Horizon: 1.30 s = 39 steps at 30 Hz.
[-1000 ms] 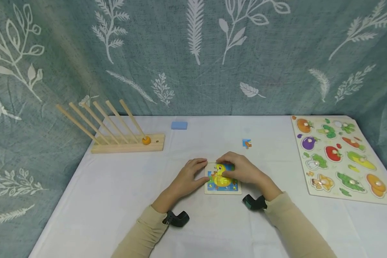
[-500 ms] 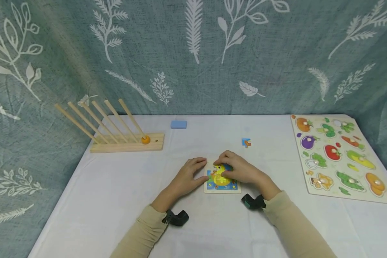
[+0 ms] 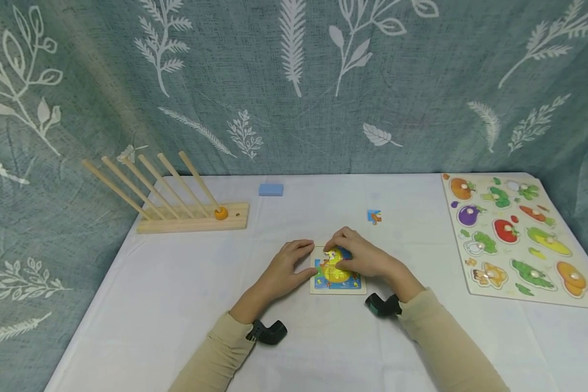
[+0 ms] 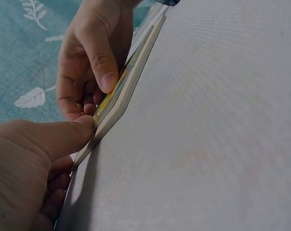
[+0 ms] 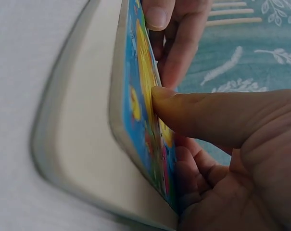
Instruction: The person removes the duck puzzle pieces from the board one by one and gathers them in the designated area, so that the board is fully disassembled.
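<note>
On cloth [image 3: 161,288], left hand [image 3: 283,270] and right hand [image 3: 364,256] curl round a puzzle [image 3: 337,277].

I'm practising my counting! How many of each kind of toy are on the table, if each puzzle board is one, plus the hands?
Puzzle boards: 2, the duck puzzle and the vegetable board
Loose puzzle piece: 1
Blue block: 1
Peg stand: 1
Orange bead: 1
Hands: 2, left hand and right hand
Total: 8

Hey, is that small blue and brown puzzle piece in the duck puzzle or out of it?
Out: the head view shows the puzzle piece lying on the white tablecloth, apart from the duck puzzle.
</note>
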### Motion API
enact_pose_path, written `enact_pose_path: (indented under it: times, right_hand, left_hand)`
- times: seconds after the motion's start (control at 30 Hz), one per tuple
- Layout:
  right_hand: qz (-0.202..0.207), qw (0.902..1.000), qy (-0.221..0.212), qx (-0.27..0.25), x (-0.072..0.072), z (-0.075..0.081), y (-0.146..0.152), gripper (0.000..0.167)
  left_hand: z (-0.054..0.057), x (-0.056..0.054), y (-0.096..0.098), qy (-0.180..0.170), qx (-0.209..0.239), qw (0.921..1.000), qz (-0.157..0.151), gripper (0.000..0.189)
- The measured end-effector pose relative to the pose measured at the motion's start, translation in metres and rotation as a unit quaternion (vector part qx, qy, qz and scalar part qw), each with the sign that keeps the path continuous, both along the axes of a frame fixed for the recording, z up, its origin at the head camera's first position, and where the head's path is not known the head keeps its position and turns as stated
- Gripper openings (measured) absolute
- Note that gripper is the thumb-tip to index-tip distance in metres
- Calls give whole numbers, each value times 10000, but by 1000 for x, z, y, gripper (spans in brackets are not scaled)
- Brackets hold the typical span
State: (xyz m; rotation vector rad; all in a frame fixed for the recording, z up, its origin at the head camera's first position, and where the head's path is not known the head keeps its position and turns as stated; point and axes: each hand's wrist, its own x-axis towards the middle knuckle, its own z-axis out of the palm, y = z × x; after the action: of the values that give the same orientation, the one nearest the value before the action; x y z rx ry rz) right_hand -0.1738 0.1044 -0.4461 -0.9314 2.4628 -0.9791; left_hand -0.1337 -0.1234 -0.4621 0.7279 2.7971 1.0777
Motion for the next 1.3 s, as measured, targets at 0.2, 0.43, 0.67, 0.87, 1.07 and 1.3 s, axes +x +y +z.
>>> enact_pose_path:
  times: [0.2, 0.43, 0.67, 0.87, 1.07, 1.3]
  right_hand:
    - [-64, 9998, -87, -145, -1, -3, 1, 32]
    - [-286, 9986, -228, -378, 0, -5, 2, 35]
    - [-631, 9958, -272, -604, 0, -7, 0, 33]
    - [-787, 9950, -50, -618, 1, -9, -1, 30]
    - [-840, 9946, 109, -603, 2, -8, -2, 29]
    - [-878, 9940, 105, -644, 3, -9, -1, 28]
  left_hand:
    - [0, 1, 0, 80, 37, 10000, -12, 56]
    - [-1, 1, 0, 99, 9, 10000, -5, 56]
    - [0, 1, 0, 60, -15, 10000, -3, 56]
    - [0, 0, 1, -31, -37, 10000, 26, 57]
    - [1, 1, 1, 25, -41, 10000, 22, 56]
    - [1, 3, 1, 173, 83, 9997, -121, 52]
